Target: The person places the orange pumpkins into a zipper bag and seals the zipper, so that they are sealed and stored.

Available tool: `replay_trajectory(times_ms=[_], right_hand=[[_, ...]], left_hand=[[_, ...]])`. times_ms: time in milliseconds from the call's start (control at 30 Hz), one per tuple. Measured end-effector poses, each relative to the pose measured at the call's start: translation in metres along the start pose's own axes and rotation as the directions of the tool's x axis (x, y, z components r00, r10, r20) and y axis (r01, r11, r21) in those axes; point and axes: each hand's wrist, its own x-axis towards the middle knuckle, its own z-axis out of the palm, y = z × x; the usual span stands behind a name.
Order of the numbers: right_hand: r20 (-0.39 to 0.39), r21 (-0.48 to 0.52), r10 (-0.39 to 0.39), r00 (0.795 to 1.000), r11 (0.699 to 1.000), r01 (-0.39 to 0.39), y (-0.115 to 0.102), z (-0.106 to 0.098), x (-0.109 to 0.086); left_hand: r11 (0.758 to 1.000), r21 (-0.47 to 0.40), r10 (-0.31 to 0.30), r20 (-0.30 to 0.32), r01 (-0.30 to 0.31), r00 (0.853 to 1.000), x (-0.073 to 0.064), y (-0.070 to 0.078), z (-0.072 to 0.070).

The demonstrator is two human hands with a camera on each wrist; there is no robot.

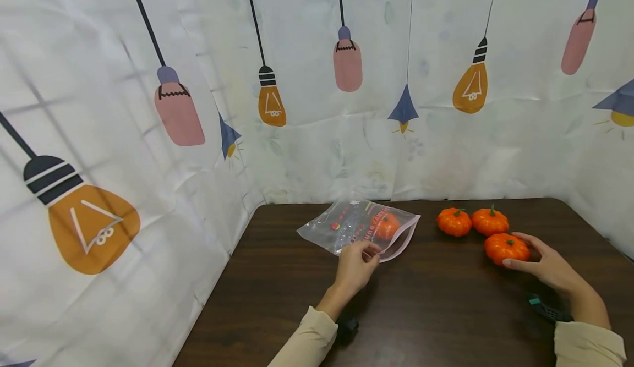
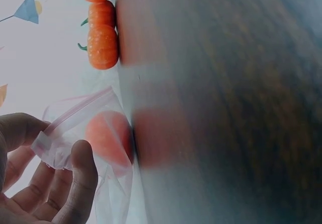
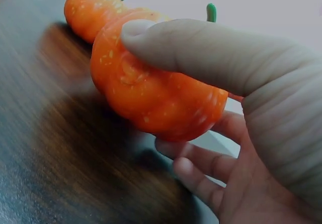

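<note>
One orange pumpkin (image 1: 387,226) lies inside a clear zip bag (image 1: 327,229) printed with red lettering, close to the bag's pink-edged mouth, which is parted and faces right across a dark brown wood-grain table (image 1: 421,312). At the near corner of that mouth the left hand (image 1: 358,262) pinches the plastic edge between thumb and curled fingers, beside the whitish zip slider (image 2: 43,140). Well to the right, a second pumpkin (image 1: 506,247) is held in the right hand (image 1: 550,268): the thumb presses across its near side, some fingers reach round the far side, and the others curl below with a gap between them, the grasp spread about as wide as the fruit. Whether its underside touches the tabletop cannot be told. Just behind it stand a third pumpkin (image 1: 454,222) and a fourth pumpkin (image 1: 490,222), side by side near the back edge, green stems upward. Beige sleeves (image 1: 307,337) cover both forearms, and a black strap with a green tab (image 1: 547,309) shows by the right wrist. White cloth (image 1: 317,158) patterned with hanging bulbs and lamps encloses the back and sides.
</note>
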Motion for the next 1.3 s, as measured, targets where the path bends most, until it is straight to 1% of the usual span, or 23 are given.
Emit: replay_trajectory(times_ms=[167,433,667,867,1033,1300], right_hand=[[-0.016,-0.010,-0.003,1.000,1.000,0.003,-0.006,-0.003,0.000],[-0.028,-0.010,-0.005,1.000,1.000,0.004,-0.021,-0.006,0.001],[-0.047,-0.011,-0.052,0.998,0.999,0.051,-0.037,0.000,0.005],[-0.055,-0.025,-0.064,0.996,0.998,0.062,-0.046,0.003,0.006],[-0.057,-0.035,-0.064,0.996,0.997,0.062,-0.052,0.006,0.009],[-0.041,-0.006,-0.072,0.997,0.997,0.072,-0.066,0.012,0.014]], left_hand=[[1.000,0.029,0.007,-0.017,-0.007,1.000,0.000,0.001,0.000],[0.999,0.031,-0.012,-0.011,0.012,1.000,0.001,0.004,0.000],[0.999,0.035,-0.035,-0.004,0.035,0.999,0.001,0.000,0.000],[0.999,0.038,-0.027,-0.010,0.028,1.000,0.000,0.000,0.000],[0.999,0.030,-0.032,-0.010,0.033,0.999,0.000,0.002,-0.001],[0.999,0.019,-0.044,-0.003,0.044,0.999,0.000,0.003,-0.001]])
